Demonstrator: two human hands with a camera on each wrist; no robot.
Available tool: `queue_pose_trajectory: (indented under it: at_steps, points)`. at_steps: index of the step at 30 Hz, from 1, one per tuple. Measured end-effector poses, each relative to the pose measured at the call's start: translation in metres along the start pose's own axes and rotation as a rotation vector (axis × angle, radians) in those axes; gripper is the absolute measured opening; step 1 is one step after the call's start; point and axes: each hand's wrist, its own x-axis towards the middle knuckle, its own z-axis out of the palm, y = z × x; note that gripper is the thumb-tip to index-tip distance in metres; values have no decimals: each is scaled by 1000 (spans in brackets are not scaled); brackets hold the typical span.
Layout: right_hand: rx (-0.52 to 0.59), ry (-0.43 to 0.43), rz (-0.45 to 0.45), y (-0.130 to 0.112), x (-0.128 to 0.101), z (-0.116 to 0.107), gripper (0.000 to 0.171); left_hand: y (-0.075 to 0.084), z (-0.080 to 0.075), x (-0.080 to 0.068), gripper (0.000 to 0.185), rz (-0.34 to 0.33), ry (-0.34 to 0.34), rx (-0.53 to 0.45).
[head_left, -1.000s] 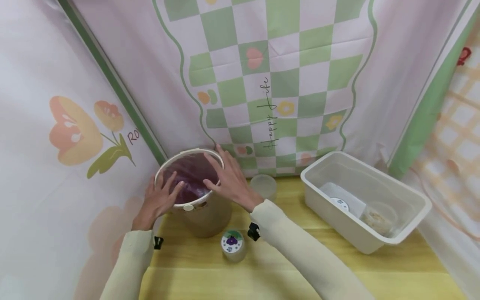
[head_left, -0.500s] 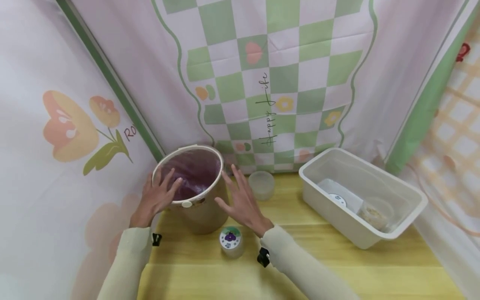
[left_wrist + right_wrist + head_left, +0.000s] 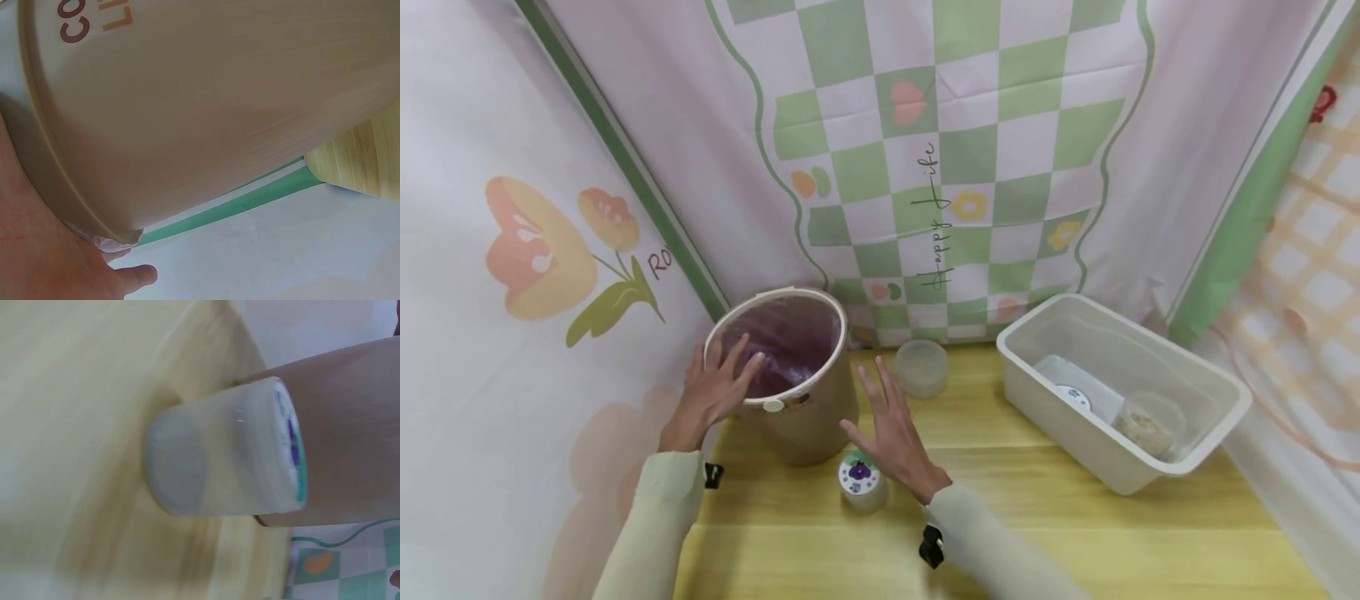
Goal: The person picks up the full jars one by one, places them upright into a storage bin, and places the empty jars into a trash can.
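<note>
Purple plastic lines the tan bin, a bag that looks already tucked over the white rim; the left hand rests on that rim with straight fingers reaching inside, gripping nothing; the bin's wall fills the left wrist view, close against the palm. The right hand hovers open, fingers spread, just beside the bin and apart from it; a small sealed cup with a flower lid stands just below its palm, untouched, and a second clear cup sits beyond its fingertips. Further to its right is a white tub. The lining seems done, I judge; the cups are not yet handled.
</note>
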Motion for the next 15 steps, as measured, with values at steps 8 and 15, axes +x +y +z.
queue_pose_trajectory:
  at_steps: [8, 15]
  points:
    - [-25, 5, -66, 10, -28, 14, 97, -2, 1, 0, 83, 0, -6, 8]
    - [10, -6, -124, 19, -57, 27, 95, -2, 1, 1, 83, 1, 3, 0]
